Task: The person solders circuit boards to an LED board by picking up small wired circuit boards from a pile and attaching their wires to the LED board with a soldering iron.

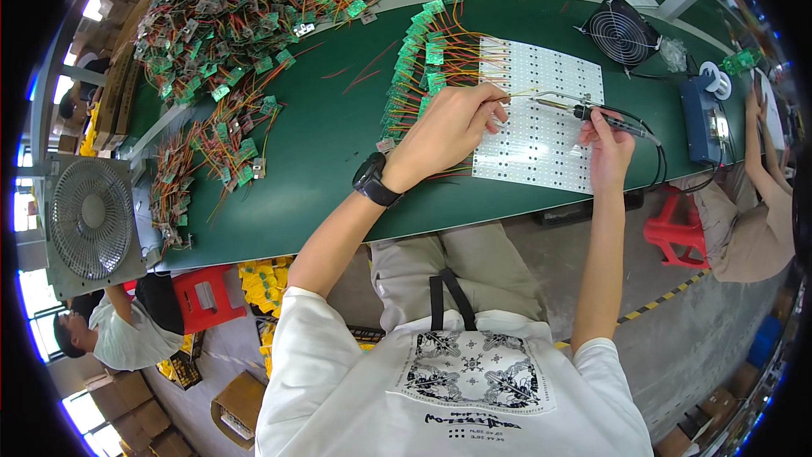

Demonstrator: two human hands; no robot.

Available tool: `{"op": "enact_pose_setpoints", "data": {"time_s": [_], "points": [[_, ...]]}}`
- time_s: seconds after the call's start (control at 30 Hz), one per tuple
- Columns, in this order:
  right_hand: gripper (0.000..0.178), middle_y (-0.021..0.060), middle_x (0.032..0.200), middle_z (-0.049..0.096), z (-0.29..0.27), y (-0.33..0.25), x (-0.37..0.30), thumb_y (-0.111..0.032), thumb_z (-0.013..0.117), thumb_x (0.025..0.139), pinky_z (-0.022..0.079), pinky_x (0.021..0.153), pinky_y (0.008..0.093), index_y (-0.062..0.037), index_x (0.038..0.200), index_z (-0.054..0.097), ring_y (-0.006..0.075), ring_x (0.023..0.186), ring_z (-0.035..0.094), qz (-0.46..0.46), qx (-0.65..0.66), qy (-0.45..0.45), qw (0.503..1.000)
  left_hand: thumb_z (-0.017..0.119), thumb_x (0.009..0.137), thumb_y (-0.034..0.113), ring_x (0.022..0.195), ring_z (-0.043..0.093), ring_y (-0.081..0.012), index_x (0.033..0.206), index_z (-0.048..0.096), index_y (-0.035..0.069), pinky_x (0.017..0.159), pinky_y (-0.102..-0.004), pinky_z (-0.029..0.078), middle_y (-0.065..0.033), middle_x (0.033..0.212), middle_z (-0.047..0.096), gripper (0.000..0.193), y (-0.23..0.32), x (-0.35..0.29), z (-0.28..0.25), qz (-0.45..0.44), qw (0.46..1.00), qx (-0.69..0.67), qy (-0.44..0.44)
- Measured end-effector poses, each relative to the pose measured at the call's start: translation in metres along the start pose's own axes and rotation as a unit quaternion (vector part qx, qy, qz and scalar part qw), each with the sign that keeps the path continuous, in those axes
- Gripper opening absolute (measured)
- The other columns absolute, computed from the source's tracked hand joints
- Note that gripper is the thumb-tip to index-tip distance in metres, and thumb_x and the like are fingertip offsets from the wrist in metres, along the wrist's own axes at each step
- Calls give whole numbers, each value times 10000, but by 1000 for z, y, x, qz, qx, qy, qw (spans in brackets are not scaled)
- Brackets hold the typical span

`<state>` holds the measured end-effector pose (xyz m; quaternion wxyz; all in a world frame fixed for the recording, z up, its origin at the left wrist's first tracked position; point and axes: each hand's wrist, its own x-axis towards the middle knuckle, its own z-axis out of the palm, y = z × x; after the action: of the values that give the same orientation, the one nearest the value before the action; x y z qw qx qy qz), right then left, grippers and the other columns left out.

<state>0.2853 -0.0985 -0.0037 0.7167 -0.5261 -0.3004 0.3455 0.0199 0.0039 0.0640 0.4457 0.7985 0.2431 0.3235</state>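
Observation:
My right hand is closed round a soldering iron, its tip pointing left above a white perforated board. A thin curved metal tube lies along the iron's front, and black cables trail from its back end. Over the board's left part, my left hand has thumb and fingers pinched on a thin wire, close to the iron's tip. Whether tip and wire touch is too small to tell. Small green circuit boards stand in a row left of the board, their red and yellow wires reaching onto it. My left hand hides part of that row.
A large heap of wired circuit boards covers the table's far left, with a smaller pile nearer. A black fan stands behind the board. To the right sits a blue box-shaped unit with a white spool. Other people sit at either side.

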Motion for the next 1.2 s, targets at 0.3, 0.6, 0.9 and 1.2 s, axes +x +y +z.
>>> {"op": "enact_pose_setpoints", "data": {"time_s": [0.3, 0.6, 0.9, 1.2], "points": [[175, 94, 747, 655, 5, -2, 0, -85, 683, 881, 441, 554, 245, 43, 994, 643, 147, 584, 596, -3, -16, 3, 1000, 685, 855, 146, 571, 607, -214, 891, 726, 26, 519, -318, 443, -111, 750, 686, 132, -13, -5, 16, 96, 988, 110, 44], [177, 95, 750, 652, 7, -3, 0, -95, 664, 896, 444, 566, 257, 46, 1000, 640, 154, 590, 595, -3, -41, -7, 999, 691, 814, 135, 555, 586, -231, 871, 738, 70, 501, -344, 444, -63, 739, 640, 98, -23, 0, 6, 119, 970, 208, 50], [193, 111, 768, 655, 14, -5, -6, -79, 659, 893, 451, 578, 268, 54, 1027, 619, 163, 622, 611, -88, -72, 21, 993, 674, 800, 128, 629, 618, -281, 816, 673, 60, 544, -387, 478, -66, 802, 633, 70, -48, -13, 17, 62, 964, 246, 73], [201, 119, 771, 657, 9, -5, 0, -54, 649, 885, 479, 621, 286, 67, 1041, 609, 181, 649, 626, 10, -69, -76, 995, 657, 789, 93, 646, 634, -272, 807, 639, 46, 555, -386, 481, -66, 794, 630, 53, -46, -13, 17, 46, 971, 226, 65]]}}
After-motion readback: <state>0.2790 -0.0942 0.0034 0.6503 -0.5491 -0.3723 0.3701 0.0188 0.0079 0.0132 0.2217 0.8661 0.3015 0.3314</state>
